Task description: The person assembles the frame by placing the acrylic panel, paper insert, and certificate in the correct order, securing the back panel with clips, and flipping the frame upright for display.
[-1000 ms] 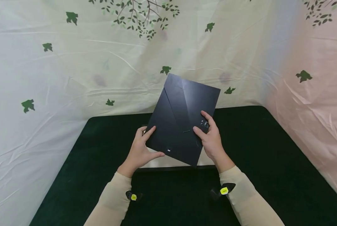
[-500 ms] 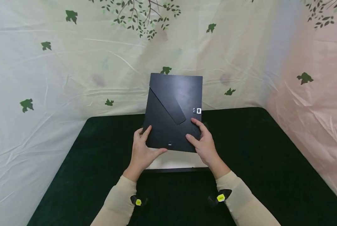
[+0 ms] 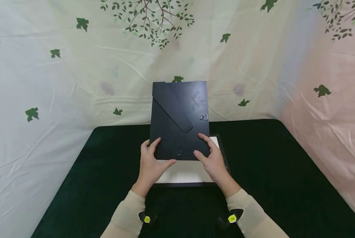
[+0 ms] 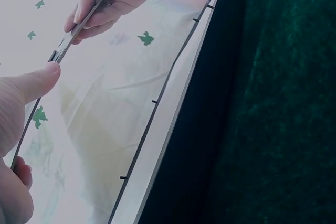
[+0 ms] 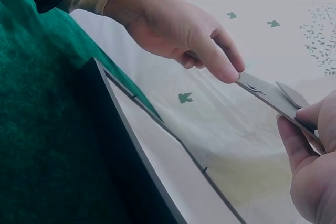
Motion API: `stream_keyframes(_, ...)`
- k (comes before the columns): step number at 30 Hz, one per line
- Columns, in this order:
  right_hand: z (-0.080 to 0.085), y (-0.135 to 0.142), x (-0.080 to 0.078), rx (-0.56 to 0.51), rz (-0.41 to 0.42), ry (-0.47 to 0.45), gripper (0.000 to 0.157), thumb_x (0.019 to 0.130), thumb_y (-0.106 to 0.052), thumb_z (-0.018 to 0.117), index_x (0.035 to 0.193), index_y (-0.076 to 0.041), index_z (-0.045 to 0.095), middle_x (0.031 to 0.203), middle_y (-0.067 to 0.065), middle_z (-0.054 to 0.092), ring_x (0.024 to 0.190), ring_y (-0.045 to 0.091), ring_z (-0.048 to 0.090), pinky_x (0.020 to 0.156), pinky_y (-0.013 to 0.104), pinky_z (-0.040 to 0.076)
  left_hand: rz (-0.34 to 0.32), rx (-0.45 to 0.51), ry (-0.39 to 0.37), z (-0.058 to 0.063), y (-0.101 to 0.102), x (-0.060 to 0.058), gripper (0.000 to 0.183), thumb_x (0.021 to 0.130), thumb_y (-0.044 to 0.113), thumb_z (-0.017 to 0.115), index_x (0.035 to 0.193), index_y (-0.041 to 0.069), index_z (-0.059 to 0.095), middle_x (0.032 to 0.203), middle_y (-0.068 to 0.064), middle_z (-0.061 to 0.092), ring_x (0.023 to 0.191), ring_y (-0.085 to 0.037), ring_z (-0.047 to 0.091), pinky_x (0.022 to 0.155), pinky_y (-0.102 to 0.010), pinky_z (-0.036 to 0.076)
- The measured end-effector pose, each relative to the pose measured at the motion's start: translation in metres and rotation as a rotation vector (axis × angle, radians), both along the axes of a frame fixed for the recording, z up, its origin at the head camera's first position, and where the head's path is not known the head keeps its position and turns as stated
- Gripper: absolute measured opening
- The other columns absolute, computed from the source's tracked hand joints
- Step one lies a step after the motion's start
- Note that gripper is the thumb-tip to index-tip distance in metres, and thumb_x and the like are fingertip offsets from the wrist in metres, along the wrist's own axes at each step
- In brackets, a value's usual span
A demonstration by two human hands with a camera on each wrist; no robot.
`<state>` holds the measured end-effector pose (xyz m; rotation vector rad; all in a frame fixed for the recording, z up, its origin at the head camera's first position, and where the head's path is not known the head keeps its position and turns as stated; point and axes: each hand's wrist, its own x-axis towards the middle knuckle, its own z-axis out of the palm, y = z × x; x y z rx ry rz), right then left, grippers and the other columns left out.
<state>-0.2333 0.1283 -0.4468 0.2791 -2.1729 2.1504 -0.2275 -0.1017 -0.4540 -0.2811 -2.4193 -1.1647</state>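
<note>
A black backing board (image 3: 178, 112) with a folded easel leg and small metal clips is held tilted up over a picture frame (image 3: 187, 184) that lies flat on the table, its pale inside (image 3: 186, 172) showing. My left hand (image 3: 163, 152) pinches the board's lower left corner, thumb on the near face. Gripping the lower right corner is my right hand (image 3: 199, 145). In the left wrist view my left thumb (image 4: 32, 83) rests on the board's thin edge (image 4: 67, 41) above the frame's glass (image 4: 121, 129). The right wrist view shows the board (image 5: 273, 97) between both hands.
A dark green velvet cloth (image 3: 269, 172) covers the table. Pale curtains printed with green leaves (image 3: 61, 82) close in the back and both sides. The frame's black rim (image 5: 131, 145) stands slightly above the cloth.
The board has turned from a slanted position to square with the frame and shifted a little left. Both hands kept their grip on its lower corners.
</note>
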Motion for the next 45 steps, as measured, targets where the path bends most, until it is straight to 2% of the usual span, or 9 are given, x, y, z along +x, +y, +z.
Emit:
stream_keyframes(11, 0.004, 0.008, 0.007, -0.032, 0.020, -0.008, 0.061, 0.091, -0.007, 0.065, 0.145, -0.024, 0.041, 0.148, 0.004, 0.033, 0.130, 0.022, 0.043, 0.094, 0.022, 0.045, -0.095, 0.058, -0.080, 0.005, -0.006, 0.008, 0.086, 0.075, 0.051, 0.078, 0.145, 0.017, 0.041, 0.143, -0.013, 0.029, 0.124, -0.029, 0.039, 0.099, -0.051, 0.039)
stream_keyframes(16, 0.024, 0.022, 0.000, -0.008, 0.052, 0.040, 0.061, 0.092, -0.008, 0.065, 0.146, -0.021, 0.040, 0.151, 0.005, 0.030, 0.132, 0.025, 0.041, 0.094, 0.021, 0.045, -0.158, 0.086, -0.068, 0.014, -0.007, 0.007, 0.080, 0.081, 0.043, 0.076, 0.147, 0.017, 0.037, 0.143, -0.011, 0.033, 0.122, -0.028, 0.041, 0.096, -0.051, 0.042)
stream_keyframes(20, 0.041, 0.037, 0.002, 0.015, 0.094, 0.016, 0.060, 0.093, -0.009, 0.063, 0.147, -0.019, 0.038, 0.151, 0.008, 0.029, 0.129, 0.030, 0.042, 0.089, 0.025, 0.049, -0.207, 0.124, -0.068, 0.018, -0.009, 0.010, 0.079, 0.085, 0.037, 0.074, 0.149, 0.016, 0.033, 0.140, -0.008, 0.039, 0.102, -0.021, 0.051, 0.080, -0.039, 0.050)
stream_keyframes(25, 0.050, 0.056, 0.013, -0.043, 0.211, -0.054, 0.060, 0.095, -0.007, 0.060, 0.148, -0.013, 0.033, 0.144, 0.016, 0.030, 0.115, 0.030, 0.053, 0.081, 0.034, 0.055, -0.267, 0.242, -0.110, 0.032, -0.018, 0.017, 0.082, 0.089, 0.025, 0.071, 0.152, 0.010, 0.022, 0.137, -0.013, 0.042, 0.090, -0.021, 0.058, 0.075, -0.032, 0.052)
stream_keyframes(31, 0.051, 0.074, 0.031, -0.150, 0.335, -0.120, 0.056, 0.096, 0.000, 0.055, 0.147, -0.009, 0.032, 0.146, 0.016, 0.022, 0.115, 0.028, 0.051, 0.083, 0.038, 0.054, -0.263, 0.483, -0.191, 0.038, -0.040, 0.010, 0.082, 0.095, 0.026, 0.063, 0.154, 0.026, 0.007, 0.138, -0.010, 0.042, 0.094, -0.020, 0.060, 0.080, -0.026, 0.052)
stream_keyframes(35, 0.048, 0.086, 0.036, -0.173, 0.411, -0.146, 0.055, 0.096, 0.004, 0.050, 0.146, -0.010, 0.032, 0.143, 0.015, 0.028, 0.112, 0.024, 0.055, 0.085, 0.039, 0.053, -0.238, 0.772, -0.280, 0.054, -0.053, 0.008, 0.075, 0.096, 0.031, 0.059, 0.153, 0.025, 0.011, 0.114, -0.008, 0.052, 0.080, -0.017, 0.059, 0.073, -0.026, 0.053)
stream_keyframes(38, 0.046, 0.094, 0.039, -0.219, 0.475, -0.160, 0.058, 0.096, 0.009, 0.046, 0.148, -0.010, 0.029, 0.141, 0.015, 0.034, 0.110, 0.023, 0.059, 0.084, 0.040, 0.053, -0.242, 0.917, -0.334, 0.064, -0.062, 0.008, 0.071, 0.097, 0.034, 0.058, 0.152, 0.025, 0.014, 0.090, -0.006, 0.056, 0.070, -0.015, 0.058, 0.066, -0.025, 0.052)
stream_keyframes(41, 0.046, 0.100, 0.038, -0.264, 0.510, -0.162, 0.060, 0.096, 0.011, 0.044, 0.150, -0.010, 0.025, 0.139, 0.015, 0.040, 0.109, 0.023, 0.062, 0.085, 0.039, 0.053, -0.237, 0.922, -0.356, 0.069, -0.068, 0.010, 0.065, 0.097, 0.033, 0.056, 0.151, 0.027, 0.019, 0.076, -0.003, 0.054, 0.064, -0.014, 0.057, 0.060, -0.025, 0.052)
stream_keyframes(45, 0.047, 0.104, 0.034, -0.298, 0.468, -0.169, 0.061, 0.097, 0.009, 0.045, 0.151, -0.010, 0.023, 0.133, 0.013, 0.050, 0.105, 0.022, 0.064, 0.083, 0.036, 0.053, -0.232, 0.865, -0.349, 0.071, -0.071, 0.013, 0.058, 0.099, 0.021, 0.056, 0.149, 0.026, 0.027, 0.076, -0.003, 0.046, 0.062, -0.013, 0.053, 0.058, -0.024, 0.051)
